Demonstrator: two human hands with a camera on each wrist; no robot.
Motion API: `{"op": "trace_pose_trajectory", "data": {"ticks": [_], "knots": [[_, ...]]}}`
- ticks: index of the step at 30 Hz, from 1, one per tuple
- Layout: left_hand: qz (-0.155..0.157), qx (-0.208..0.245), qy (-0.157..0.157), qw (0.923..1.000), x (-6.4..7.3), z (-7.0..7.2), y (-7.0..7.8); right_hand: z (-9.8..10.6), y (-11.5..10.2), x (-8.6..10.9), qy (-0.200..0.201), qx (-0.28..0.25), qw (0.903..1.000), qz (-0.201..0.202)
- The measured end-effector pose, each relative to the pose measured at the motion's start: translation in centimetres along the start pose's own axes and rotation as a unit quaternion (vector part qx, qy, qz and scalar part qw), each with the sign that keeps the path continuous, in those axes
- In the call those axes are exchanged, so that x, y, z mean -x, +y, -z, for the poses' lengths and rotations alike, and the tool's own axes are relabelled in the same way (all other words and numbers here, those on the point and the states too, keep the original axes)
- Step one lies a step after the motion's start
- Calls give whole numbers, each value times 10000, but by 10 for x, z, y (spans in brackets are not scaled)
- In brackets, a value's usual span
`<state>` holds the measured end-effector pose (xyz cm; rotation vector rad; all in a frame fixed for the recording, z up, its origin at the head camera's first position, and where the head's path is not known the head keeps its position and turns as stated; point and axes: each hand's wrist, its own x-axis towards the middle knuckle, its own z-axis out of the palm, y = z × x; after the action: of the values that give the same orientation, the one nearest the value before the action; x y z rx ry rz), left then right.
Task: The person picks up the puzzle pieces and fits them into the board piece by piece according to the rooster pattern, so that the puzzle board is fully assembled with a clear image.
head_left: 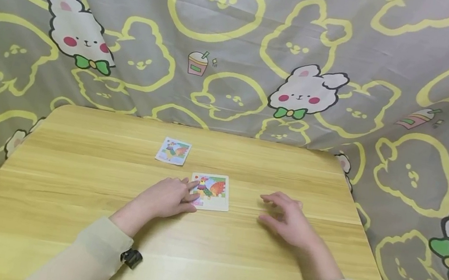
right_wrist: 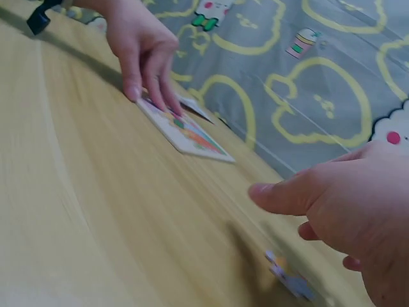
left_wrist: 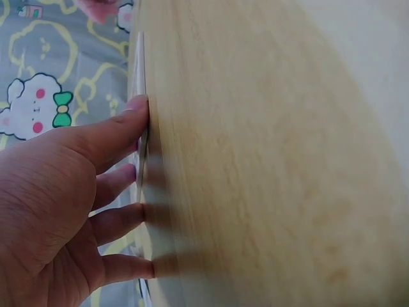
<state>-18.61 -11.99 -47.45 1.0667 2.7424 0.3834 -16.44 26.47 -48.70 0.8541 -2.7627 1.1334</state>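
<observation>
A small square jigsaw puzzle (head_left: 215, 202) with a rooster picture lies flat on the wooden table, its lower right part pale and without picture. My left hand (head_left: 169, 195) rests on its left side, fingers extended over the picture and thumb at the near edge. In the left wrist view the puzzle (left_wrist: 141, 70) appears edge-on beside the thumb. To the right, my right hand (head_left: 288, 218) hovers apart from the puzzle with fingers loosely bent. Below that hand, the right wrist view shows a small colourful puzzle piece (right_wrist: 289, 276); the head view hides it.
A picture card (head_left: 173, 151) with the same rooster lies behind and left of the puzzle. The table (head_left: 207, 262) has rounded far corners. A grey curtain (head_left: 235, 65) with yellow outlines and rabbits hangs around its back and sides.
</observation>
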Motion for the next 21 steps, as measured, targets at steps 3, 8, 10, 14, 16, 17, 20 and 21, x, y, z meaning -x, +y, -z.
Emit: {"op": "trace_pose_trajectory", "data": {"ticks": [3,8,10,14,16,17,20,21], "knots": [[-5,40,-3,10000,0,-1,0,7,6,9,-147,-69,9996,-240],[-20,109,24,9999,1,-2,0,15,15,21,-229,112,9990,-358],[-20,130,28,9999,1,-2,0,18,18,25,-204,189,9987,-423],[-7,148,26,9999,2,-1,1,23,23,31,-199,262,9968,-726],[-13,128,31,9999,1,-2,1,25,24,33,-267,316,9954,-863],[-19,108,37,9999,1,-2,1,25,24,34,-310,332,9946,-931],[-39,74,55,9999,1,-2,1,25,25,36,-442,355,9927,-1069],[-45,68,62,9999,1,-2,1,25,25,36,-467,365,9922,-1100]]}}
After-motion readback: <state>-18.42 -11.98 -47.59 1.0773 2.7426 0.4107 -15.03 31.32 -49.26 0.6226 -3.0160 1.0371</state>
